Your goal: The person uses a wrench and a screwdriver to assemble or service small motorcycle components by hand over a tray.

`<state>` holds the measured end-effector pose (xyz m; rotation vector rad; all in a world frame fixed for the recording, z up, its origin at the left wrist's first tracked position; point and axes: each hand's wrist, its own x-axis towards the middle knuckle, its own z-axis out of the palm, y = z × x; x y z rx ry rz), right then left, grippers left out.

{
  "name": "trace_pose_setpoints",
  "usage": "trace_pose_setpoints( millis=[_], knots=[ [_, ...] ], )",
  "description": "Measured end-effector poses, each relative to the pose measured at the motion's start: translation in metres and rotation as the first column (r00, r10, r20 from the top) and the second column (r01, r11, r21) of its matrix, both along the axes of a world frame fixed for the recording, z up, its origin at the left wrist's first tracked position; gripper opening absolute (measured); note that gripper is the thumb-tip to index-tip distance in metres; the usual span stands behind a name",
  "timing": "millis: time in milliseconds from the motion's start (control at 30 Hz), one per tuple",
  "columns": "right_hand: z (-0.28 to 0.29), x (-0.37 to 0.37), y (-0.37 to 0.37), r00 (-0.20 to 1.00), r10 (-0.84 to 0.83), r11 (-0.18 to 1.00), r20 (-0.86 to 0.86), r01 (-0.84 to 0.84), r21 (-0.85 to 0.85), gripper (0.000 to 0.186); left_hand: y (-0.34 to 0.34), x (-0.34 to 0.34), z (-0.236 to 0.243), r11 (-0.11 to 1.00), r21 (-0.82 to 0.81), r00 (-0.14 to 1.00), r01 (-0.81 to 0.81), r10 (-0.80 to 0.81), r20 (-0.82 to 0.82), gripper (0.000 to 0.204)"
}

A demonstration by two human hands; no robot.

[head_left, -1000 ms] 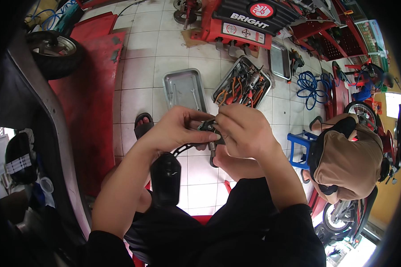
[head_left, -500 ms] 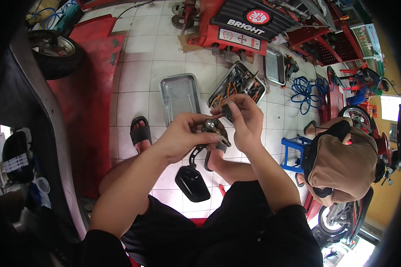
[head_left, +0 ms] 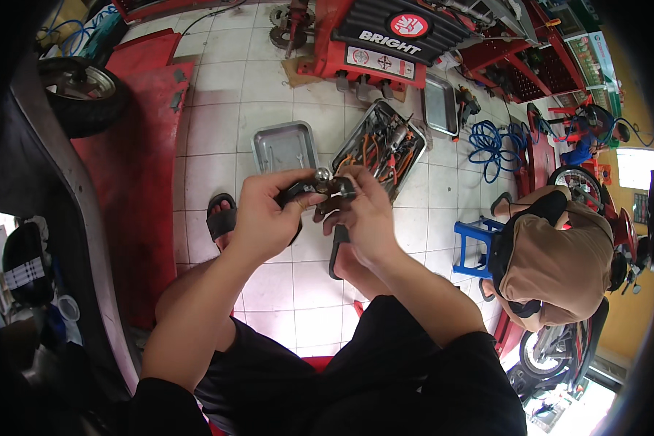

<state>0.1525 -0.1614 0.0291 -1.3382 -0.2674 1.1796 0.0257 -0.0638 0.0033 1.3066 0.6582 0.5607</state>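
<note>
A black motorcycle mirror's stem [head_left: 298,191] is gripped in my left hand [head_left: 263,218], between the thumb and bent fingers. The mirror head is mostly hidden behind that hand. At the stem's end, a shiny metal ball [head_left: 323,174] shows between my two hands. My right hand [head_left: 370,221] is closed on a small black piece [head_left: 344,187] right beside the ball; its fingers hide much of it, and I cannot tell whether it touches the ball. Both hands are close together over the floor, in front of my knees.
Beyond my hands lie a shallow metal tray [head_left: 298,145] with wrenches and a tray of assorted tools [head_left: 354,128]. A red platform [head_left: 134,182] with a wheel [head_left: 87,109] runs along the left. To the right are a blue stool [head_left: 478,231], a coiled blue hose [head_left: 490,149] and a bent-over person [head_left: 559,254].
My hands have come together and shifted a little left. The mirror head, hanging below my hands before, has swung up behind my left hand. The black piece has moved down beside the ball.
</note>
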Motion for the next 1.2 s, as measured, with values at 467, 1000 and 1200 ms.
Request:
trace_pose_setpoints(
  millis=[467, 1000, 1200],
  knots=[
    [-0.020, -0.016, 0.012, 0.896, -0.433, 0.872, -0.100, 0.444, 0.203, 0.023, -0.025, 0.017, 0.015, 0.997, 0.077, 0.980, -0.008, -0.008, 0.201, 0.051],
    [-0.029, -0.019, 0.005, 0.958, -0.274, 0.954, -0.086, 0.282, 0.100, 0.018, 0.027, 0.005, 0.001, 0.962, 0.263, 0.858, -0.080, 0.200, -0.472, 0.020],
    [-0.059, -0.022, 0.010, 0.839, -0.197, 0.976, 0.507, 0.217, 0.021, 0.020, 0.024, 0.004, -0.022, 0.871, -0.437, 0.975, -0.223, 0.190, -0.118, 0.029]
  ],
)
